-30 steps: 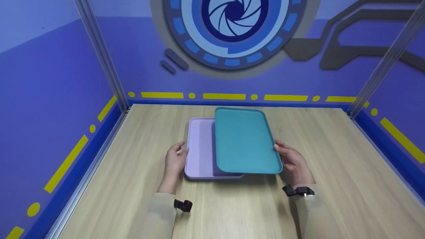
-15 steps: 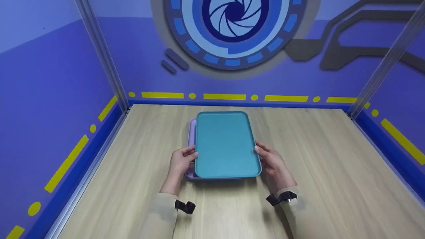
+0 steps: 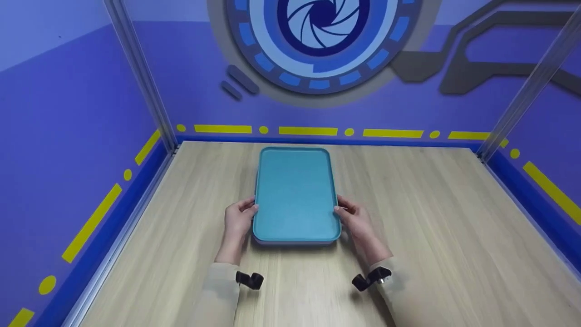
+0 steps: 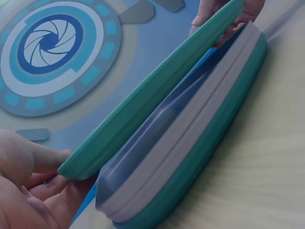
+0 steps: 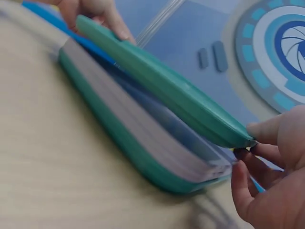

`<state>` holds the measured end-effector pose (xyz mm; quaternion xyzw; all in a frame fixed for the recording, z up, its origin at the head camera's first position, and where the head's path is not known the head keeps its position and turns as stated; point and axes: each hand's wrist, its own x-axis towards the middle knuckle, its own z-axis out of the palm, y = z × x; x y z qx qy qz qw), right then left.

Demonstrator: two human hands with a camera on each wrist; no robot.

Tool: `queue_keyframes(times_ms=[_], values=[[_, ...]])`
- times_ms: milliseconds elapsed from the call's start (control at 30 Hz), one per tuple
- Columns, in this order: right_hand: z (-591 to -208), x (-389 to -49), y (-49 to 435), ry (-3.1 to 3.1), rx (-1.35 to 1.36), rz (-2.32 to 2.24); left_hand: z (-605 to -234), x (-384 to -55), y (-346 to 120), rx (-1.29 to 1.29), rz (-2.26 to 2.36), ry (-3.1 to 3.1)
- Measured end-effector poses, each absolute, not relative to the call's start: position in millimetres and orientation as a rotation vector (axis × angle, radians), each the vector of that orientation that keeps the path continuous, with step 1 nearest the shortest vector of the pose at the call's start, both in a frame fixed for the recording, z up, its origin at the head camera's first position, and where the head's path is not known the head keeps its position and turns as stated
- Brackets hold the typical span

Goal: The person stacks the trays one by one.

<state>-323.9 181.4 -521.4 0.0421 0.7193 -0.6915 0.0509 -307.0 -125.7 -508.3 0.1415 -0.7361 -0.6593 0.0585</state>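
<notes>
A teal rectangular tray (image 3: 295, 195) is held level between both hands, over a stack of trays. My left hand (image 3: 238, 220) pinches its left rim, thumb on top and fingers beneath. The opposite rim is gripped the same way by my right hand (image 3: 361, 225). Both wrist views show a narrow gap under the held tray. Below that gap lie stacked lilac trays (image 4: 186, 129), with a green tray (image 4: 224, 117) at the bottom on the table. From the head view the teal tray hides nearly all of the stack.
The wooden table (image 3: 422, 218) extends around the stack. Blue printed walls (image 3: 190, 81) with metal corner posts (image 3: 140, 72) enclose it at the back and sides. Each wrist wears a black camera strap (image 3: 249, 280).
The teal tray has moved left, from overhanging the stack's right side to squarely over it. My right hand moved left with it; my left hand has taken hold of its left rim.
</notes>
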Motion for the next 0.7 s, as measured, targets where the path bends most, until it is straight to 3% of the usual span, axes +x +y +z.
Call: queue_keyframes(times_ms=[700], values=[[-540.9, -326.3, 171.3, 2.544, -0.005, -1.847, -529.9, -314.1, -136.8, 0.305, -1.761, -2.405]])
